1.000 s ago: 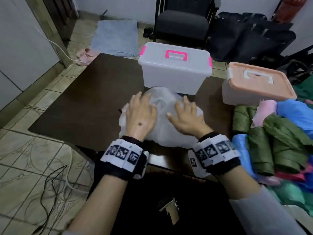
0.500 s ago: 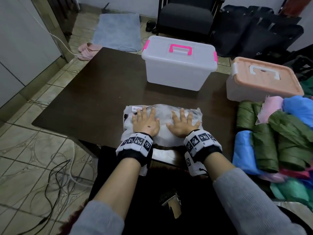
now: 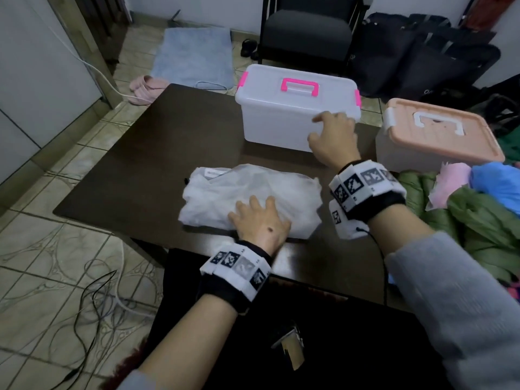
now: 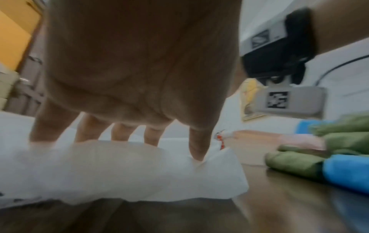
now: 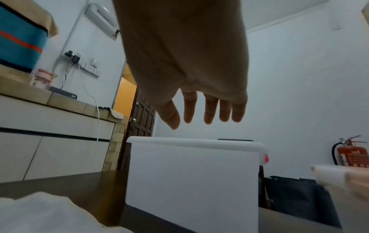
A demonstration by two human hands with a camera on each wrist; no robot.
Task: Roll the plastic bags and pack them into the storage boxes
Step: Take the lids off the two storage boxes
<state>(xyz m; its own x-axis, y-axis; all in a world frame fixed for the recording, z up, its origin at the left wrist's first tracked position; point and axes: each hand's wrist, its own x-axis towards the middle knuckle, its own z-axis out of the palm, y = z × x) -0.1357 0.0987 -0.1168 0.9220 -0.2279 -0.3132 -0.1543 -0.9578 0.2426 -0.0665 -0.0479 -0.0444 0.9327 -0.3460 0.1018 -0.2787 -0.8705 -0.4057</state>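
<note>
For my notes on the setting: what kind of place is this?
Probably a room in a home: slippers and a mat lie on the tiled floor, a chair stands behind the table, and an air conditioner hangs on the wall.

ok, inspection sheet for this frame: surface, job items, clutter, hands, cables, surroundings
Surface: dark wooden table.
Job's things: white plastic bag flattened near the front edge; clear storage box with pink handle, lid on; peach-lidded box, lid on; pile of coloured bags at the right.
Clutter: nothing seen.
Hands: left hand rests flat on the bag; right hand open, near the clear box's lid, contact unclear.
Cables: black and white cables on the floor.
Surroundings: chair, blue mat, pink slippers, black bags.
</note>
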